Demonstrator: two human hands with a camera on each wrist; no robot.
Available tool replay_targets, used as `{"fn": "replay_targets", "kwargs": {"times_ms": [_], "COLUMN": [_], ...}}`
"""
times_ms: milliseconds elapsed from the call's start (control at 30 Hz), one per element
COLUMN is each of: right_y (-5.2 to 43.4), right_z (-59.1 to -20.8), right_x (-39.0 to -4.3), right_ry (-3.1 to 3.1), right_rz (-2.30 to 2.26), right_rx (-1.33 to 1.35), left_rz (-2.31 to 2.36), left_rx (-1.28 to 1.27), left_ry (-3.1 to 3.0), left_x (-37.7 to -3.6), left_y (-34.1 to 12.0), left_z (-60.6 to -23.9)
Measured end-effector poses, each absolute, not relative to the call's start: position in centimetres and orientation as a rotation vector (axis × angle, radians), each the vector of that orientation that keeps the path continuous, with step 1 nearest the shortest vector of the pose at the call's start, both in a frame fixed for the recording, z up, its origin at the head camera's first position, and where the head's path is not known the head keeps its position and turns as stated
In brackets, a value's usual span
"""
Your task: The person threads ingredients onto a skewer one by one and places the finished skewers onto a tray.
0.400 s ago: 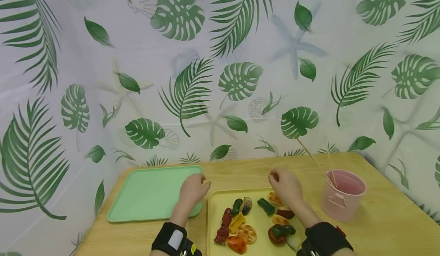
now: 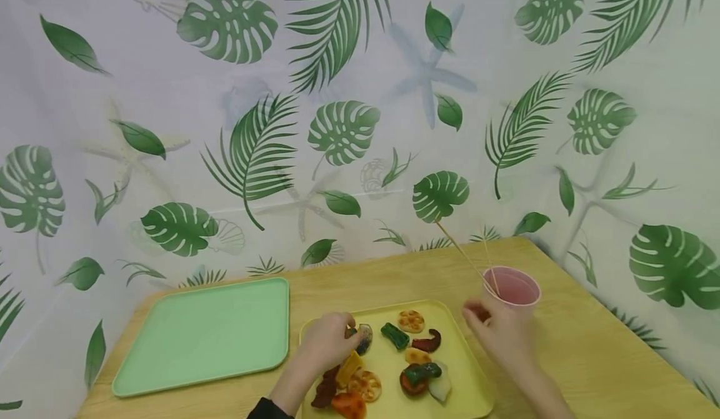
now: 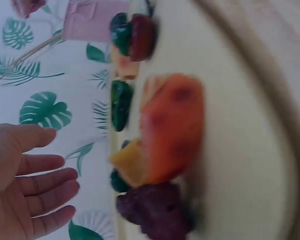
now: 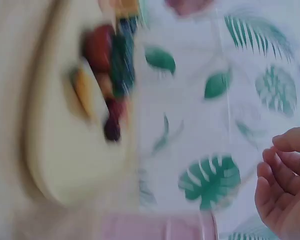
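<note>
My left hand (image 2: 332,341) is over the left part of the yellow tray (image 2: 467,388), fingertips close above a dark-edged grilled slice (image 2: 365,338). In the left wrist view its fingers (image 3: 50,195) are spread and relaxed, with nothing in them. Near that hand lie a yellow piece (image 2: 350,369), a dark red meat piece (image 2: 326,389) and an orange-red piece (image 2: 349,405). To the right of the tray, my right hand (image 2: 503,331) hovers in front of the pink bucket (image 2: 519,286), fingers loosely curled around nothing. Two thin sticks (image 2: 464,255) lean out of the bucket.
A green tray (image 2: 208,338) lies at the table's left. The yellow tray's right half bears a green pepper (image 2: 395,336), a round grilled slice (image 2: 411,321), a curled dark red piece (image 2: 429,341) and a white piece (image 2: 440,386). A leaf-patterned sheet (image 2: 360,175) rises behind the wooden table.
My left hand has come down over the food on the left of the yellow tray. My right hand has moved right, off the tray toward the pink bucket. The head view has turned right.
</note>
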State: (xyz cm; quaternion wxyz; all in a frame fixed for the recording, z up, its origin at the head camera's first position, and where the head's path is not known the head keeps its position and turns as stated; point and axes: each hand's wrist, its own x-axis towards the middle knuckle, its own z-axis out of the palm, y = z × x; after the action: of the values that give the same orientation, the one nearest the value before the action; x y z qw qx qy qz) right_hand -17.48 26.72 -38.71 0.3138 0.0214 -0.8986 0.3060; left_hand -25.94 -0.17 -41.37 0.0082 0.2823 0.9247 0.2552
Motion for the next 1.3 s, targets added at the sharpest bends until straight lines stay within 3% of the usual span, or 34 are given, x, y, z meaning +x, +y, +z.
{"fn": "replay_targets", "kwargs": {"times_ms": [233, 667, 1033, 1300], "right_y": [31.4, 32.9, 33.3, 33.2], "right_z": [-36.8, -37.4, -37.5, -32.7], "right_x": [-21.6, -22.8, -22.1, -19.1], "right_ry": [-2.534, -2.560, -2.243, -1.779], "right_rz": [0.584, 0.348, 0.204, 0.224], "right_rx": [-0.106, -0.137, 0.010, 0.122], "left_rz": [0.615, 0.638, 0.802, 0.922], "left_rx": [0.782, 0.569, 0.405, 0.416], "left_ry": [3.047, 3.077, 3.018, 2.988], "left_x": [-25.5, -26.5, -26.6, -27.4], "left_y": [0.5, 2.7, 2.0, 2.4], "left_z": [-44.1, -45.1, -45.5, -45.8]}}
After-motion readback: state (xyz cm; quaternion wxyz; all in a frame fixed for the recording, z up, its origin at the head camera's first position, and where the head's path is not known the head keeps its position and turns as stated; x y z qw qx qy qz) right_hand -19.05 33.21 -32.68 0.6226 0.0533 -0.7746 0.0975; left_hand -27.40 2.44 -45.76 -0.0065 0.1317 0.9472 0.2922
